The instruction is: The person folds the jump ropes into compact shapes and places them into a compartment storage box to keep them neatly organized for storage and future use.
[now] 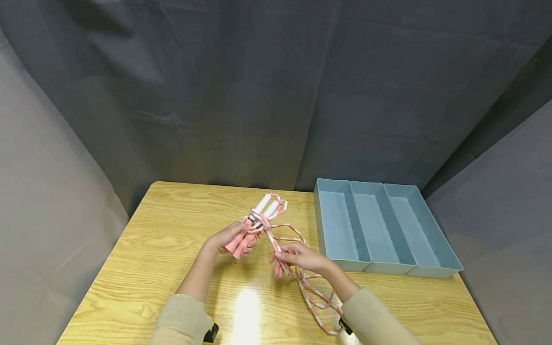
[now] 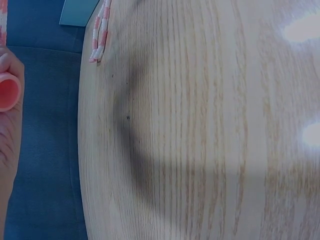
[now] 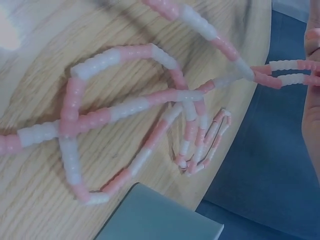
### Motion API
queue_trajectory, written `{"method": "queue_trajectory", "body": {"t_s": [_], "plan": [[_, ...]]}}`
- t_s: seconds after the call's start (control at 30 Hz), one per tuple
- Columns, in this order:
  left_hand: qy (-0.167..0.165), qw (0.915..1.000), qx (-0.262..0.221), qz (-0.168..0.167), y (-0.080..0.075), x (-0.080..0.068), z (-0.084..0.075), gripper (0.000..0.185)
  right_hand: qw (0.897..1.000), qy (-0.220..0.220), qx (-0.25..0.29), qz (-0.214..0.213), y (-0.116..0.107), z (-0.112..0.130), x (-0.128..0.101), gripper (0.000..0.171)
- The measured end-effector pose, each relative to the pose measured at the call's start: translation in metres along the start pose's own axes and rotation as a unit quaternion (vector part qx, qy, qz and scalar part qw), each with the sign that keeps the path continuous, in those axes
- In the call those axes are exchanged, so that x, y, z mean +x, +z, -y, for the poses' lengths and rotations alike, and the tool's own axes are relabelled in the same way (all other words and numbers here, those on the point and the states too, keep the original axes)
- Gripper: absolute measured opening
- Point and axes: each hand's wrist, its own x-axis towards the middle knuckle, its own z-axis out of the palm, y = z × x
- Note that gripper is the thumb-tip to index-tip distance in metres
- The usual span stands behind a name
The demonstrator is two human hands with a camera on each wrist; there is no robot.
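Observation:
A jump rope with pink and white beads (image 3: 130,107) is between my hands. My left hand (image 1: 228,237) grips its two pink-and-white handles (image 1: 239,244) together, white ends pointing away and to the right. Strands of the beaded cord wrap round the middle of the handles. One handle's hollow pink end (image 2: 9,92) shows in the left wrist view. With thumb and fingers, my right hand (image 1: 299,256) pinches the cord a short way right of the handles. From there, loose loops trail over the table toward my right sleeve.
A blue-grey bin with three long compartments (image 1: 388,267) stands at the right on the wooden table (image 1: 172,230). Dark curtain (image 1: 224,96) hangs behind the table's far edge, with paler cloth at both sides.

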Motion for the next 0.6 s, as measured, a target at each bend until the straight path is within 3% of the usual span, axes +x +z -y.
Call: {"method": "queue_trajectory", "body": {"t_s": [0.6], "plan": [[0.010,0.9994,0.001,-0.032,-0.006,-0.003,0.002,0.030,1.000,-0.001,-0.011,-0.001,-0.001,0.013,-0.003,0.034]]}}
